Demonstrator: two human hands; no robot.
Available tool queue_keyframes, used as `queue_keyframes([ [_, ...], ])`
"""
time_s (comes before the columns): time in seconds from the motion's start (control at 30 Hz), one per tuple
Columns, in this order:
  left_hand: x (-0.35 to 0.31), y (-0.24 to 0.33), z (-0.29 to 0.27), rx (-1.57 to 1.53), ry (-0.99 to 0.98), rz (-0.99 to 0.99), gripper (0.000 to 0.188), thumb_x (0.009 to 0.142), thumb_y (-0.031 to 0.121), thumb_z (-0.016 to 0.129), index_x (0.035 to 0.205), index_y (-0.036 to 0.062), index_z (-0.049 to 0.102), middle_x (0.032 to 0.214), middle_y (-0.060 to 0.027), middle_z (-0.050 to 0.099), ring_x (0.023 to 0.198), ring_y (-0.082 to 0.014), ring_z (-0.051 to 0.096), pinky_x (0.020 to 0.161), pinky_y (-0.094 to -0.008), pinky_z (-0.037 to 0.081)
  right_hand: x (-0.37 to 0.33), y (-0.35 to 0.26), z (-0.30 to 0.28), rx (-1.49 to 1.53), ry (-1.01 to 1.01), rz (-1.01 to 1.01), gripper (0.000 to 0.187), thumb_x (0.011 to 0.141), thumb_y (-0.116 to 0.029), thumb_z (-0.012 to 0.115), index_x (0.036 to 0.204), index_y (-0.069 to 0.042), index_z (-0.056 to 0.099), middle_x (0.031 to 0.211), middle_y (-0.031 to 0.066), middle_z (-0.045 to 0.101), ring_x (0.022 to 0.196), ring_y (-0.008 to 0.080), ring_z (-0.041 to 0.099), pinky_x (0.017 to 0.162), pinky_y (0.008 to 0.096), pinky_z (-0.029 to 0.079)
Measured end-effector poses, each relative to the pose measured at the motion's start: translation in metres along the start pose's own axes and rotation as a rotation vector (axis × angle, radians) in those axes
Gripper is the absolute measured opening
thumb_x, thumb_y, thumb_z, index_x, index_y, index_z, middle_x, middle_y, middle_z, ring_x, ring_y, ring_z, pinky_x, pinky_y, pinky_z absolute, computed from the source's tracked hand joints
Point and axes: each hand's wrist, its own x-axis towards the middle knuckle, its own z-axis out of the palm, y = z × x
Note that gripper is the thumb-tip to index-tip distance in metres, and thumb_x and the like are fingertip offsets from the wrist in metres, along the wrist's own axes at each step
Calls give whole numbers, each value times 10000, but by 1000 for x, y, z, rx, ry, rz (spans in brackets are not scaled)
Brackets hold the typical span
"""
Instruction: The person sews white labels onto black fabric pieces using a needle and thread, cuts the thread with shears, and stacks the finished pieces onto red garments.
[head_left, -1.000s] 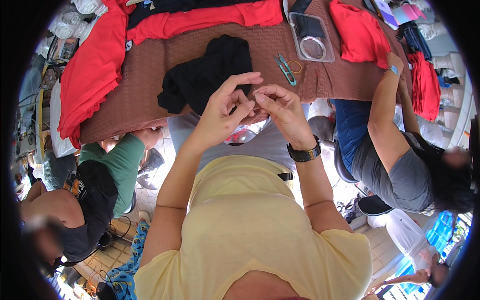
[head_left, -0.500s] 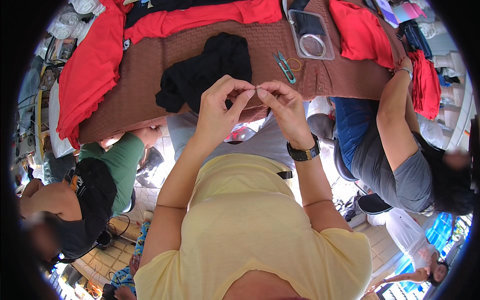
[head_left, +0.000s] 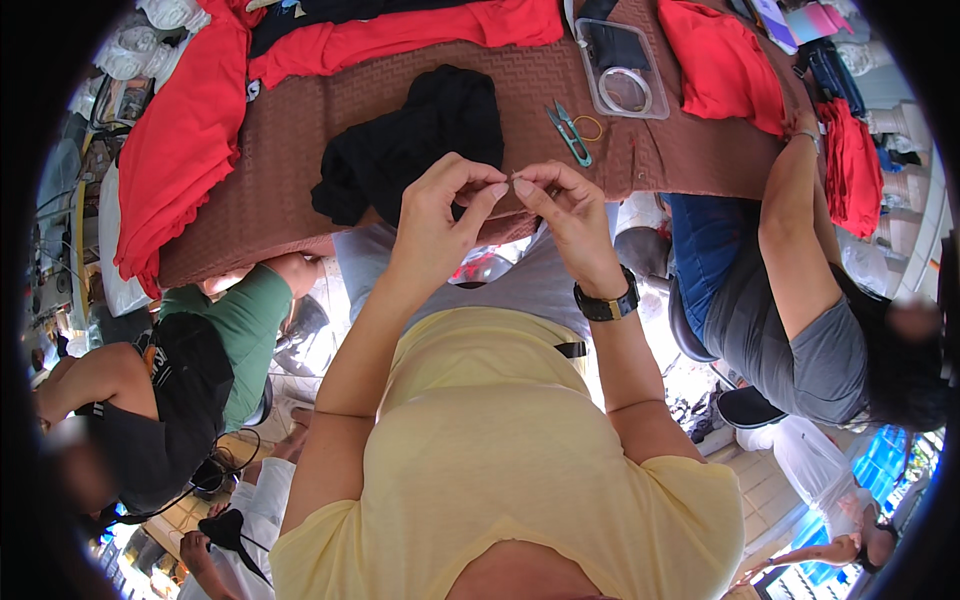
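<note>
Since a second ago, the left hand (head_left: pixel 440 205) has drawn its spread fingers into a pinch, meeting the right hand (head_left: pixel 577 215) tip to tip, nearly touching; a person in white (head_left: pixel 245 515) has come into view at lower left. We see both thumb-and-finger grips closed; the right seems to have hold of a thin sliver (head_left: pixel 514 176), too fine for us to name, while we cannot tell whether the left grips anything; we judge the hands meet to steady something so small. Just beyond the left hand, a black cloth (head_left: pixel 420 130) lies bunched on the brown tablecloth (head_left: pixel 280 180); teal snips (head_left: pixel 571 138) lie near the right hand, probably for easy reach, beside a yellow loop (head_left: pixel 600 127). Farther off, a clear tray (head_left: pixel 660 113) holds a dark flat piece (head_left: pixel 617 45) and a white ring (head_left: pixel 648 98), presumably keeping them together.
</note>
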Motion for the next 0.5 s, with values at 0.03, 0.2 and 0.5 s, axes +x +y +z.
queue_keyframes([
  [0.03,-1,-2,0,27,-3,30,78,892,35,701,953,-12,689,848,-74,628,756,-162,651,698,-274,514,0,1,0,-36,2,-29,94,931,-62,715,1013,-18,722,920,-11,647,798,51,569,697,228,469],
  [0.2,3,-5,-5,139,-19,109,70,905,31,685,933,-26,655,855,-79,600,754,-178,630,691,-285,500,-1,1,-1,-379,-14,-196,60,917,-35,710,973,-14,707,868,-3,568,763,73,555,661,246,454],
  [0.5,5,-9,-3,76,-96,116,63,896,21,677,916,-27,641,845,-101,574,732,-217,599,659,-309,472,-2,6,-2,-402,23,-309,60,890,-7,713,947,-4,698,840,30,546,722,105,546,637,247,442],
])
